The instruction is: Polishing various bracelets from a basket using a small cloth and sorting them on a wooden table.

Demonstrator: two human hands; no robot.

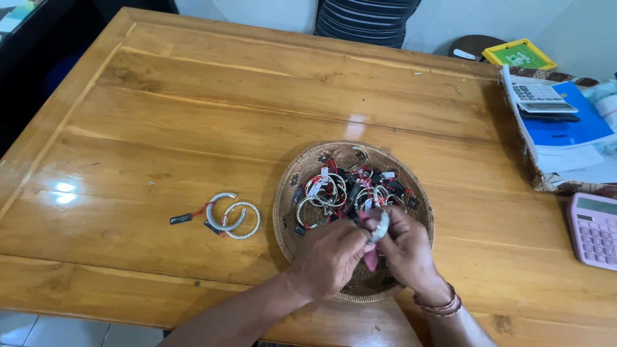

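Gripping a silver bangle [381, 227], both hands [366, 254] hover above the basket [288, 193].

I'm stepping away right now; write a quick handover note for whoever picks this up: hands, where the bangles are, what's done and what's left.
Left hand and right hand: both over the near side of the basket, together pinching one silver bangle with a pink cloth.
Basket: woven, round, holds a pile of tagged bangles with red strings.
Done: two bangles lie on the table left of the basket, tags attached.
Left: the one in hand, then the pile in the basket.
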